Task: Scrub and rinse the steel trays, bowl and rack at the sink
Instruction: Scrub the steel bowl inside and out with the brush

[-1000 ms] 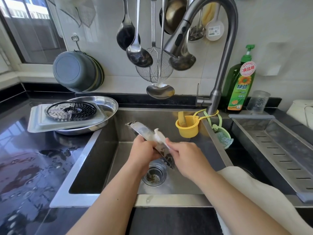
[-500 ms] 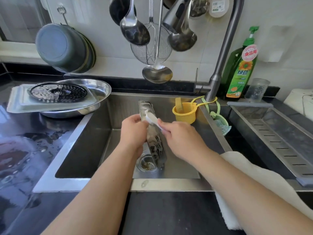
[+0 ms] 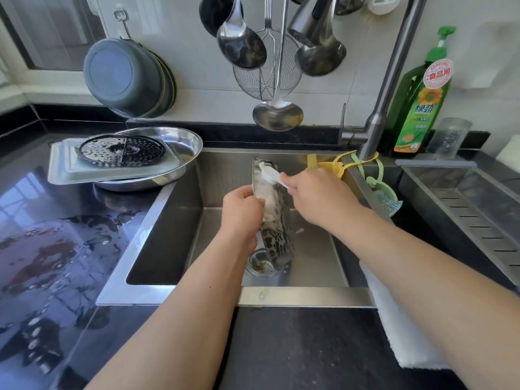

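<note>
left hand (image 3: 242, 213) gripping upright steel tray (image 3: 277, 220) (over sink), right hand (image 3: 315, 195) holding brush (image 3: 268, 174)

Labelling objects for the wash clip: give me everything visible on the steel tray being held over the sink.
The steel tray is a shiny, narrow metal piece seen nearly edge-on, standing on end over the sink, lower end near the drain. Its surface is mottled with dark patches and pale suds. The left hand grips its left edge; the right hand presses a white brush near its top.
</note>
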`<state>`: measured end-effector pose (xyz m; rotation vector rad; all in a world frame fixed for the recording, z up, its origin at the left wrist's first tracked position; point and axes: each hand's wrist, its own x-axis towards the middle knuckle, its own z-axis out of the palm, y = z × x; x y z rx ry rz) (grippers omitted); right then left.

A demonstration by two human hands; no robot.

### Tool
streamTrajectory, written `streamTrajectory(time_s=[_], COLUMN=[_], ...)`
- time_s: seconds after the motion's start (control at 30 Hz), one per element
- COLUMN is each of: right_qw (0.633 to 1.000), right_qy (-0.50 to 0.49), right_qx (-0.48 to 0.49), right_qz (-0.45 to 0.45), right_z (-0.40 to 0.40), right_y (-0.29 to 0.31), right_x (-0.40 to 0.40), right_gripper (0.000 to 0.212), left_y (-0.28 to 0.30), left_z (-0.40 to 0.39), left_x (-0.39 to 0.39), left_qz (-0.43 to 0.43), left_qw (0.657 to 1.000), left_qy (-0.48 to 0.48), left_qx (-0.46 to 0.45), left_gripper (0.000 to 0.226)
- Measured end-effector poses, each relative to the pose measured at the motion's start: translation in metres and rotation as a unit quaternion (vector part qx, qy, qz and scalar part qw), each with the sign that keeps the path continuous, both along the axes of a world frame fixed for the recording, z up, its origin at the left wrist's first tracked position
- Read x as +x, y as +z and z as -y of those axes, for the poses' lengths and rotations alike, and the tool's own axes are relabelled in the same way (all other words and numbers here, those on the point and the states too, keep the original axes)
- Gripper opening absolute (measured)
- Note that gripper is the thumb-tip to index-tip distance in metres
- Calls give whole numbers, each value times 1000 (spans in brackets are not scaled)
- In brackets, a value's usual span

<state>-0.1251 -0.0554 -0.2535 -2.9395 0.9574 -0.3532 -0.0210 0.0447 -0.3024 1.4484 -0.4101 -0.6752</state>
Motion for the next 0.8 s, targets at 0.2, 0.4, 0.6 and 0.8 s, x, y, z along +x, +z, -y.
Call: streamTrajectory(time_s=[0.2, 0.4, 0.6, 0.8], right_qw=[998, 998, 998, 996], right_qy=[23, 50, 45, 54], right_qx=[-22, 11, 6, 46], right_qz=[-50, -30, 48, 52], right_z=[-18, -2, 10, 15], right_y=[-7, -5, -27, -45], right_x=[-8, -2, -14, -20], right_gripper=[49, 44, 44, 41], left_y=[-8, -9, -4, -3], left_z=[5, 6, 8, 8], left_x=[7, 8, 5, 16], left_qz=[1, -17, -60, -262], left_qw=[1000, 1000, 998, 950], left_qy=[1, -4, 0, 96], left_qx=[-5, -17, -25, -139], left_gripper=[41, 37, 34, 26])
